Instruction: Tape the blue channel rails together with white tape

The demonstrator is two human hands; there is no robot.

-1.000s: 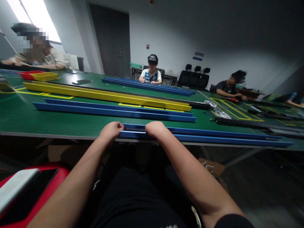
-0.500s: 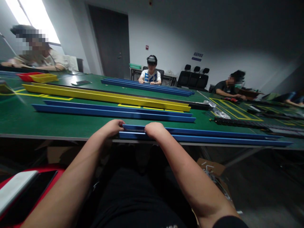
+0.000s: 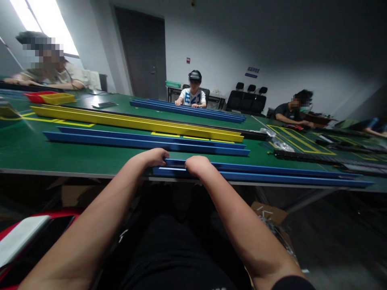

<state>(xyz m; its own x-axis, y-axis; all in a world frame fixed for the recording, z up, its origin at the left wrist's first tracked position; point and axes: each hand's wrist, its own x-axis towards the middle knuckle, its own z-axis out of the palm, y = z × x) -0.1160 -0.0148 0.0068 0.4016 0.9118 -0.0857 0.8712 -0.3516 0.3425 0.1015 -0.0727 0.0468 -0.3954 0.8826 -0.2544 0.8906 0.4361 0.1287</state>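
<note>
A long blue rail [image 3: 272,174] lies along the near edge of the green table [image 3: 75,159], running off to the right. My left hand [image 3: 154,156] rests curled over the rail's left end, fingers folded over the far side. Just right of it, my right hand [image 3: 197,164] is closed over the same rail, knuckles toward me. Both forearms reach up from my lap.
Farther back lie a second pair of blue rails [image 3: 145,141], a long yellow rail [image 3: 136,123] and more blue rails [image 3: 187,109]. Black parts [image 3: 305,155] sit at right. Three other people sit around the table. A red object [image 3: 18,245] is at lower left; a cardboard box [image 3: 269,215] sits below the table.
My left hand has slid right from the rail's left tip onto the rail, ending closer to my right hand. The right hand and rail have stayed put.
</note>
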